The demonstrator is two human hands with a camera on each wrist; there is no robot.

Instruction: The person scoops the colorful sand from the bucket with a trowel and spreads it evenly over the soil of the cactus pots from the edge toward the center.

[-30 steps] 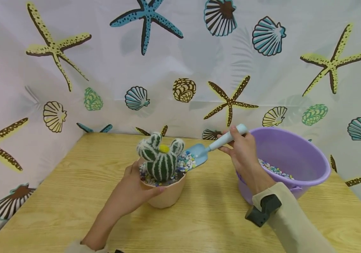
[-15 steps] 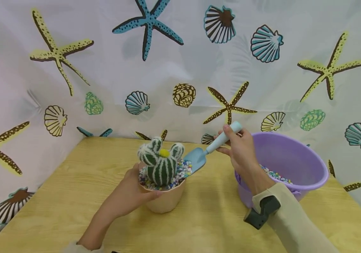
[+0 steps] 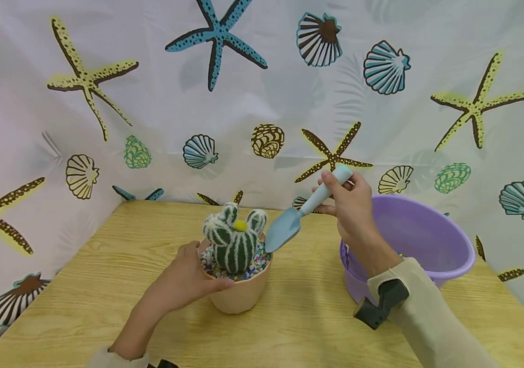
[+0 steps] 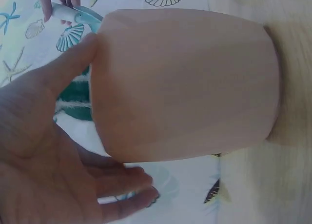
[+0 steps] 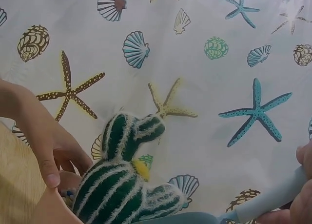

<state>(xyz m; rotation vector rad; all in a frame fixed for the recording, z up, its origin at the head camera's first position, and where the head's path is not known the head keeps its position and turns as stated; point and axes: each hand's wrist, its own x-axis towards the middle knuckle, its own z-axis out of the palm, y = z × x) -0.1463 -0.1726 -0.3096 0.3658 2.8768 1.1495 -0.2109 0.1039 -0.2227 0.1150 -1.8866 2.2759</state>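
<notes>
A plush green-and-white cactus (image 3: 234, 250) with a yellow tuft stands in a peach flower pot (image 3: 242, 295), ringed by multicoloured pebbles (image 3: 259, 259). My left hand (image 3: 181, 281) grips the pot's rim from the left; the left wrist view shows the thumb (image 4: 73, 63) at the rim and the fingers spread along the pot's other side. In my right hand (image 3: 356, 207) is the handle of a light blue garden trowel (image 3: 284, 229). Its blade tips steeply down, the point at the pot's right rim, with no pebbles showing on it.
A purple bucket (image 3: 427, 235) stands on the right, behind my right wrist, with a few pebbles glimpsed inside. The wood-look table (image 3: 142, 240) meets a white curtain (image 3: 161, 112) printed with starfish and shells at its back edge.
The pebbles on the trowel have slid off into the pot. My right hand has raised the handle, so the blade tilts more steeply. The left hand keeps its grip on the pot.
</notes>
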